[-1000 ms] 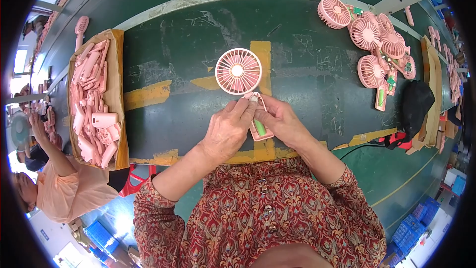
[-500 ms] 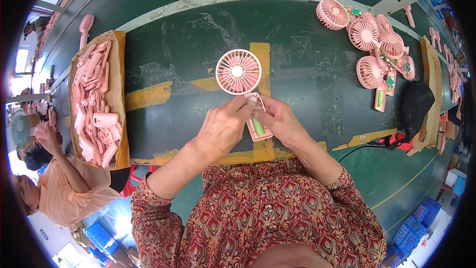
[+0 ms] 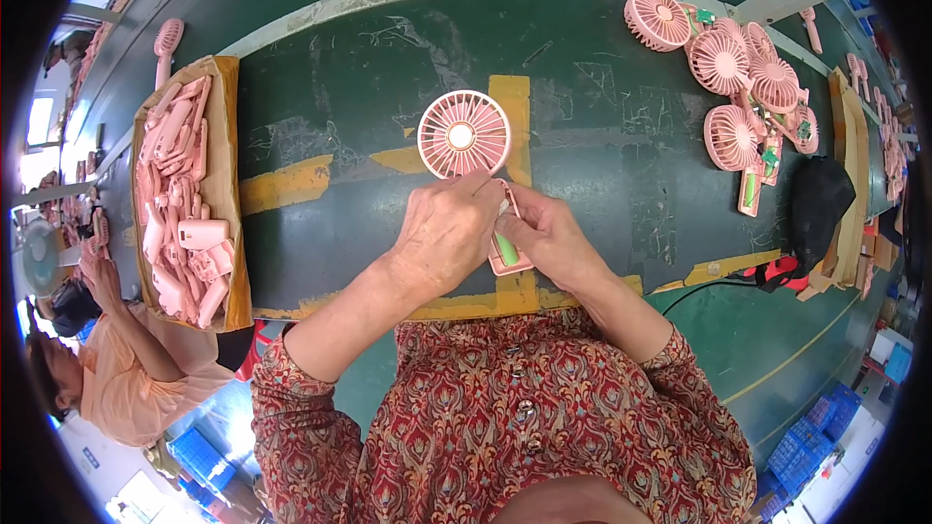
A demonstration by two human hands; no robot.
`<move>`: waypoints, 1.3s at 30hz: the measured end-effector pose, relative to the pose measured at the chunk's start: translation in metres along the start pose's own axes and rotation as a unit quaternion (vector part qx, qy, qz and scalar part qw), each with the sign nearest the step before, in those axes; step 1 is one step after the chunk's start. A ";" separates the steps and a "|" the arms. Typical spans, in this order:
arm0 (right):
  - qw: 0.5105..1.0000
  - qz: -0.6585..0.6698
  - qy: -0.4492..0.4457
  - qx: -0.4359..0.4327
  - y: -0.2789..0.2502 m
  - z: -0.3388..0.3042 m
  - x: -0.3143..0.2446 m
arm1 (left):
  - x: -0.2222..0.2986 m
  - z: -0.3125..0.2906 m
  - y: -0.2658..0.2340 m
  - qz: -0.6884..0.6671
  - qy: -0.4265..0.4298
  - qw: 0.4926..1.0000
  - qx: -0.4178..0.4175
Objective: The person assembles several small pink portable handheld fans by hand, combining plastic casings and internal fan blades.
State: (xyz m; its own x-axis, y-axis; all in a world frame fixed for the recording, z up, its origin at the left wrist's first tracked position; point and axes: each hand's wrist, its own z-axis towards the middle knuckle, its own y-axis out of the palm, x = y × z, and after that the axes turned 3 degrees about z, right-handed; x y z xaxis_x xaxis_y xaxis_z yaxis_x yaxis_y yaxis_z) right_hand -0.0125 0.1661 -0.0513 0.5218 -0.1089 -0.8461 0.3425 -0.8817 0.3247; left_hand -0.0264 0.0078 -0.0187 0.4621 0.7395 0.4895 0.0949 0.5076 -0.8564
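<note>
A pink handheld fan (image 3: 464, 136) lies on the green table in front of me, its round grille pointing away and its handle toward me. The handle is open, and a green battery (image 3: 508, 250) shows inside it. My left hand (image 3: 445, 233) bends over the neck of the fan, fingers closed and pressed together there; the fingertips are partly hidden. From the other side my right hand (image 3: 553, 238) grips the handle, its thumb lying over the inside beside the battery.
On the left stands a cardboard box (image 3: 236, 223) of pink handle shells (image 3: 180, 204). Several half-open pink fans (image 3: 723, 63) pile up at the back right, near a black cloth-like thing (image 3: 817, 199). A co-worker (image 3: 136, 359) sits at the left. Yellow tape (image 3: 286, 184) marks the table.
My left hand has turned over and shifted slightly at the fan's neck, covering its thumb tip. My right hand stays on the handle. The co-worker's head has turned.
</note>
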 end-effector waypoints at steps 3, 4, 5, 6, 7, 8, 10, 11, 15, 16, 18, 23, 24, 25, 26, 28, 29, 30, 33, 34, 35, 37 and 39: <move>0.999 -0.029 -0.011 0.009 -0.001 0.003 0.002 | -0.001 0.003 0.002 0.000 0.019 1.000 -0.011; 0.999 -0.030 -0.012 0.005 0.000 0.003 0.002 | -0.001 0.003 0.003 0.004 0.024 1.000 -0.007; 1.000 -0.009 -0.012 -0.001 0.000 0.002 0.001 | 0.000 0.002 0.003 0.008 0.028 1.000 -0.002; 1.000 0.012 -0.014 -0.007 -0.002 0.004 -0.001 | 0.000 0.002 0.003 0.012 0.028 1.000 0.001; 1.000 0.010 -0.017 -0.010 -0.004 0.004 -0.003 | 0.000 0.000 0.003 0.004 0.028 1.000 0.000; 0.998 0.056 -0.013 -0.034 -0.005 0.004 -0.006 | 0.000 -0.002 0.003 -0.003 0.028 1.000 -0.001; 0.993 0.100 -0.009 -0.060 -0.008 0.004 -0.009 | -0.001 -0.008 0.002 -0.014 0.010 1.000 -0.022; 0.990 0.114 0.015 -0.075 -0.008 0.005 -0.013 | 0.000 -0.011 0.001 -0.043 -0.008 0.999 -0.004; 0.990 0.133 0.036 -0.041 -0.012 0.008 -0.001 | 0.001 -0.022 0.000 -0.167 -0.075 0.983 0.013; 0.990 0.133 0.034 -0.041 -0.011 0.007 -0.001 | 0.001 -0.026 0.001 -0.166 -0.074 0.983 0.013; 0.990 0.131 0.044 0.001 -0.007 0.007 0.001 | 0.000 -0.035 0.005 -0.145 -0.013 0.986 0.076; 0.989 0.145 0.014 0.001 -0.005 0.009 0.005 | 0.007 -0.047 0.021 -0.072 -0.007 0.994 0.085; 0.989 0.148 0.014 0.003 -0.004 0.009 0.006 | 0.008 -0.047 0.022 -0.059 -0.007 0.994 0.095; 0.989 0.147 0.013 0.003 -0.003 0.009 0.006 | 0.009 -0.047 0.023 -0.046 -0.008 0.993 0.105; 0.988 0.154 0.008 0.008 -0.003 0.010 0.006 | 0.010 -0.046 0.023 -0.046 -0.007 0.993 0.107; 0.987 0.161 0.003 0.007 -0.001 0.010 0.006 | 0.012 -0.048 0.021 -0.036 -0.026 0.994 0.103; 0.986 0.165 0.007 0.017 0.001 0.010 0.005 | 0.013 -0.048 0.020 -0.032 -0.028 0.993 0.107; 0.985 0.168 0.012 0.021 0.005 0.011 0.005 | 0.013 -0.050 0.021 -0.049 -0.041 0.991 0.120; 0.986 0.161 0.015 0.045 0.009 0.008 0.009 | 0.013 -0.058 0.026 -0.095 -0.061 0.981 0.157; 0.986 0.159 0.014 0.050 0.008 0.008 0.011 | 0.013 -0.059 0.025 -0.106 -0.064 0.979 0.161; 0.986 0.157 0.010 0.057 0.006 0.008 0.013 | 0.012 -0.057 0.026 -0.111 -0.054 0.976 0.182; 0.986 0.136 -0.002 0.093 0.004 0.006 0.015 | 0.010 -0.059 0.022 -0.118 -0.048 0.981 0.147; 0.987 0.142 -0.011 0.075 0.003 0.006 0.013 | 0.004 -0.065 0.009 -0.079 -0.045 0.983 0.162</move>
State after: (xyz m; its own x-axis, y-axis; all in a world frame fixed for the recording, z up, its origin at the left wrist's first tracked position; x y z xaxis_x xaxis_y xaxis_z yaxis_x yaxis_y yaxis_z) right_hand -0.0087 0.1591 -0.0639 0.5625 -0.3699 -0.7395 0.0641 -0.8722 0.4850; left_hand 0.0336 -0.0136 -0.0348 0.3830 0.6687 0.6373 -0.1326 0.7226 -0.6784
